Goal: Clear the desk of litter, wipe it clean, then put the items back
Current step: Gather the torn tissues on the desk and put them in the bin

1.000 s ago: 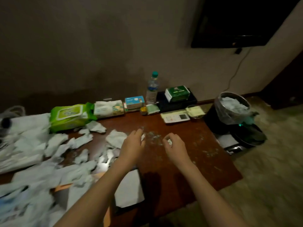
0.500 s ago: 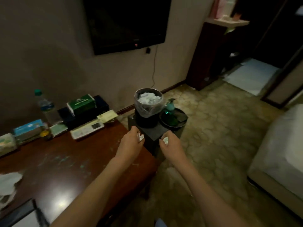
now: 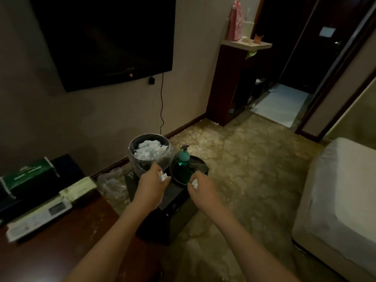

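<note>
My left hand (image 3: 149, 187) pinches a small white paper scrap (image 3: 163, 176) just in front of the lined waste bin (image 3: 133, 159), which holds a heap of crumpled white tissue (image 3: 149, 151). To its right, my right hand (image 3: 203, 189) pinches another white scrap (image 3: 195, 183) above the dark round tray (image 3: 200, 161). Both hands hang past the right end of the brown desk (image 3: 67, 247), over a black low stand (image 3: 173, 204) that carries the bin and the tray.
A teal pump bottle (image 3: 183, 157) stands on the tray. On the desk lie a white remote-like device (image 3: 36, 218), a pale pad (image 3: 78, 189) and a green box (image 3: 26, 176). A clear plastic bag (image 3: 110, 185) lies on the floor. A bed (image 3: 341, 200) is at right.
My view has swung right from the littered desk to the bin. Both hands, each carrying a scrap picked off the desk, have moved over the stand and closer to the bin.
</note>
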Tool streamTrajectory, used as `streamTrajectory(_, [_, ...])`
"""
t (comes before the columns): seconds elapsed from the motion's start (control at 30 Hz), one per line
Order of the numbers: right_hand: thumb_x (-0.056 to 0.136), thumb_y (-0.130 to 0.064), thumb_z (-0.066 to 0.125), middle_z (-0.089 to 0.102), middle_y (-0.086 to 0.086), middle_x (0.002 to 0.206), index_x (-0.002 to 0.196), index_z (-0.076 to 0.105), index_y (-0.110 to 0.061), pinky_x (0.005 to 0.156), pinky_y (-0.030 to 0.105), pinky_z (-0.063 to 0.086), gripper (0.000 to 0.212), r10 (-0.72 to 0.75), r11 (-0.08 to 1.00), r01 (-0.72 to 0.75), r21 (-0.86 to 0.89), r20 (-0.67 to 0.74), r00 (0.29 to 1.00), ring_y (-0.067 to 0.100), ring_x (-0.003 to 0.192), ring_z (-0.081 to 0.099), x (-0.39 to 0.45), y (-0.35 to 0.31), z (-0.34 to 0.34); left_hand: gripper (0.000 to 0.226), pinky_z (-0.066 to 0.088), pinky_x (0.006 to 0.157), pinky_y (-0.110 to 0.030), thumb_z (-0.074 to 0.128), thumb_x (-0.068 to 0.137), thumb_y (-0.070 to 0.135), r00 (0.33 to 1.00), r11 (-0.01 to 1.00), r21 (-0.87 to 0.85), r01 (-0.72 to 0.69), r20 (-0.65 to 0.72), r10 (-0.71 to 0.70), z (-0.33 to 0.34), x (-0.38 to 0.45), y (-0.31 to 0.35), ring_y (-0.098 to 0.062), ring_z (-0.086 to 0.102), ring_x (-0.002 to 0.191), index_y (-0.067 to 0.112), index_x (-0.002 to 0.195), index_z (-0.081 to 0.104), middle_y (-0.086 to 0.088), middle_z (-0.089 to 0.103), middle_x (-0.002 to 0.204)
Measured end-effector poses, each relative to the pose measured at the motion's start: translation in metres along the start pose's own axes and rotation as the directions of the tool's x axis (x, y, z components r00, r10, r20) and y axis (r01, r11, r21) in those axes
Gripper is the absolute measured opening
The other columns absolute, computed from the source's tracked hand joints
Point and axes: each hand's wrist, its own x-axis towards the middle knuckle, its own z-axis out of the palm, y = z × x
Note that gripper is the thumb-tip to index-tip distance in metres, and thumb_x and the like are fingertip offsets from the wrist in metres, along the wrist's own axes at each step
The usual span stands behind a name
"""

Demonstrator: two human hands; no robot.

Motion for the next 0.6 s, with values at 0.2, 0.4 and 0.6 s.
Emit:
streamTrajectory(0.2, [0.095,-0.017,0.052,0.049,-0.002,0.1,0.095,0.049,-0.015,0.071,0.024,0.035,0.004,-0.037,0.999,0.038,-0.027,0.033,0.999,0.011,0.088,0.045,0.087,0.01,-0.007,0.026,0.049,0.073,-0.034,0.066,0.087,0.017,0.999,0.998,-0.055,0.028,-0.029,-0.03,0.018,0.074,0.005,-0.019,0.054,0.089,0.017,0.101,0.043,-0.011,0.06,0.108])
streamTrajectory(0.4, [0.094,-0.016,0.054,0.048,-0.002,0.096,0.091,0.051,-0.013,0.067,0.025,0.032,0.005,-0.071,0.997,0.074,-0.015,0.126,0.989,0.014,0.085,0.047,0.151,0.018,0.015,0.03,0.042,0.075,-0.029,0.063,0.087,0.008,0.991,0.989,-0.1,0.108,-0.064,-0.115,0.031,0.122,-0.013,-0.021,0.055,0.097,0.016,0.107,0.042,-0.01,0.058,0.114])
streamTrajectory(0.6, [0.093,-0.016,0.056,0.05,0.003,0.1,0.087,0.051,-0.014,0.068,0.023,0.03,0.009,-0.138,0.989,0.114,0.098,0.291,0.947,0.014,0.087,0.046,0.241,0.011,0.055,0.03,0.037,0.07,-0.026,0.062,0.086,0.006,0.938,0.948,-0.163,0.273,-0.175,-0.3,0.027,0.189,-0.041,-0.016,0.048,0.091,0.016,0.102,0.039,-0.005,0.051,0.111])
